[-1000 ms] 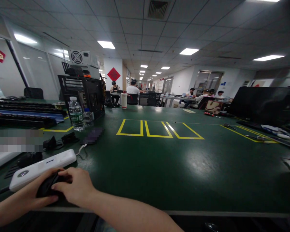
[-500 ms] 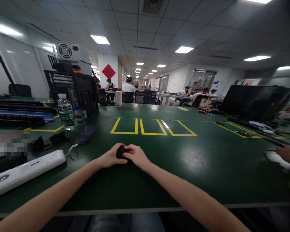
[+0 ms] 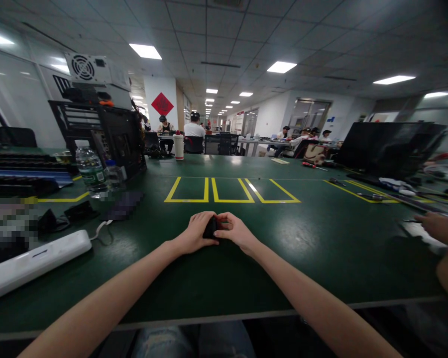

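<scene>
Between my hands, just over the green tabletop (image 3: 261, 268), is a small black object (image 3: 210, 228) with a rounded outline; its kind cannot be made out. My left hand (image 3: 197, 232) is closed round its left side, thumb below and fingers above. From the right, my right hand (image 3: 236, 230) pinches its edge with thumb and fingertips. Both hands cover much of it. Beyond them, yellow tape outlines (image 3: 233, 201) mark the table.
To the left lie a white power strip (image 3: 41, 263), a dark phone-like slab (image 3: 124, 205), a water bottle (image 3: 90, 171) and an open computer case (image 3: 121, 134). A white cup (image 3: 178, 146) stands farther back. At right are a black monitor (image 3: 390, 149) and another person's hand (image 3: 435, 228).
Both hands have moved right across the table with the black object between them. The whole view has shifted slightly as well.
</scene>
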Demonstrator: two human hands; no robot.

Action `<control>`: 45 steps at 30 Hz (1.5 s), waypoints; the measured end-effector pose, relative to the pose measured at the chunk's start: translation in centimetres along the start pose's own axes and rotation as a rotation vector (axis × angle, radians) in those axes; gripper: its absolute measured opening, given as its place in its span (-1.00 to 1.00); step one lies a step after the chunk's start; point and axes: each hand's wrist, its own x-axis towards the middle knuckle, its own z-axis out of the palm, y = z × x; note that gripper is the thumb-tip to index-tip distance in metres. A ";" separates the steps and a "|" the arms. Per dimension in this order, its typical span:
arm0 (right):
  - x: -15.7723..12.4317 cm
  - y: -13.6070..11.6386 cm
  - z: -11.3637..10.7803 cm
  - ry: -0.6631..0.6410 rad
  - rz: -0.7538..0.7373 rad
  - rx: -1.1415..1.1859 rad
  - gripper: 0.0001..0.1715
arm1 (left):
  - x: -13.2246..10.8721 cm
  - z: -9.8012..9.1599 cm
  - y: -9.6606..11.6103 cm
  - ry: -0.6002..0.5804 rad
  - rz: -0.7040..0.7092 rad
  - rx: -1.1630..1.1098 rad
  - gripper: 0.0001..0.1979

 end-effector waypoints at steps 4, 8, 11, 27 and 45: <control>-0.2 -0.3 0.2 -0.012 0.043 0.035 -0.53 | -0.2 0.1 0.1 -0.011 -0.020 0.024 -0.35; 0.0 0.0 0.4 0.031 0.020 -0.001 -0.64 | -0.3 -0.1 0.3 -0.012 -0.017 0.019 -0.39; 0.1 0.3 0.5 0.009 -0.025 -0.007 -0.66 | -0.4 -0.2 0.3 0.002 -0.007 0.014 -0.40; -0.1 0.2 0.4 -0.051 -0.078 -0.022 -0.66 | -0.4 0.0 0.6 0.041 0.027 0.047 -0.42; 0.4 0.7 0.3 0.010 -0.022 -0.069 -0.62 | -0.3 0.1 0.5 0.051 0.011 0.069 -0.50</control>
